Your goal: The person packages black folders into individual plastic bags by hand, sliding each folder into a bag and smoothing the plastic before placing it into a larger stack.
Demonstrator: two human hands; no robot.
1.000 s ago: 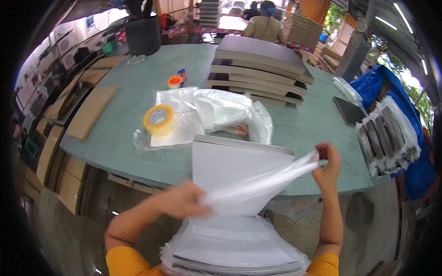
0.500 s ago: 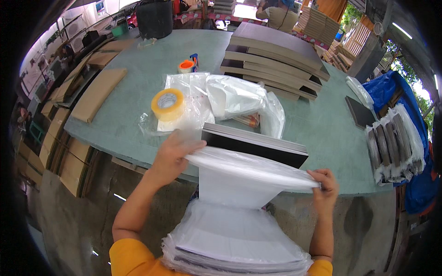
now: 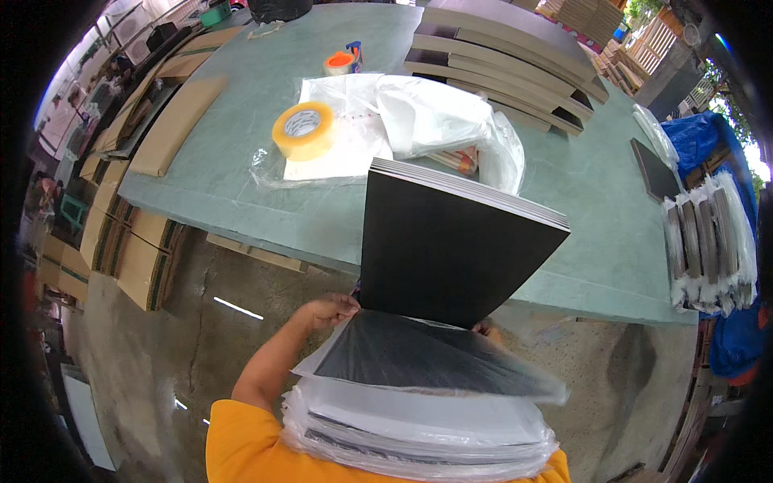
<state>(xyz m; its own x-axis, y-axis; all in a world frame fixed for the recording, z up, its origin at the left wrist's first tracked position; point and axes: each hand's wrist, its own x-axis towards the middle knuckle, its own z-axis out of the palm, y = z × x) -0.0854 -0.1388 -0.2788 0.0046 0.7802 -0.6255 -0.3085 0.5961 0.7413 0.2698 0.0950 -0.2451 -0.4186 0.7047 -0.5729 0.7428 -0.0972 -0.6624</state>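
A stack of flat black boards (image 3: 459,249) with pale edges stands tilted in front of me, by the table's near edge. Around its lower end lies a clear plastic bag (image 3: 403,358), dark where the black shows through. My left hand (image 3: 332,310) is closed, pinching the bag at the stack's lower left corner. At the lower right corner my right hand (image 3: 488,330) is mostly hidden behind the boards and film; the fingers that show are closed at the bag's edge. Below, against my body, rests a thick pile of clear plastic bags (image 3: 419,427).
On the green table (image 3: 580,241) lie a big tape roll (image 3: 302,133), white plastic sheeting (image 3: 435,117), and a small orange tape roll with a blue part (image 3: 340,63). Stacked boards (image 3: 507,64) stand behind, wrapped bundles (image 3: 708,241) at right, flat cardboard (image 3: 181,125) at left.
Both hands have come down and closer to me, bringing the bag's stretched mouth down with them. Much more of the black face now shows. My right hand has moved left, partly behind the boards.
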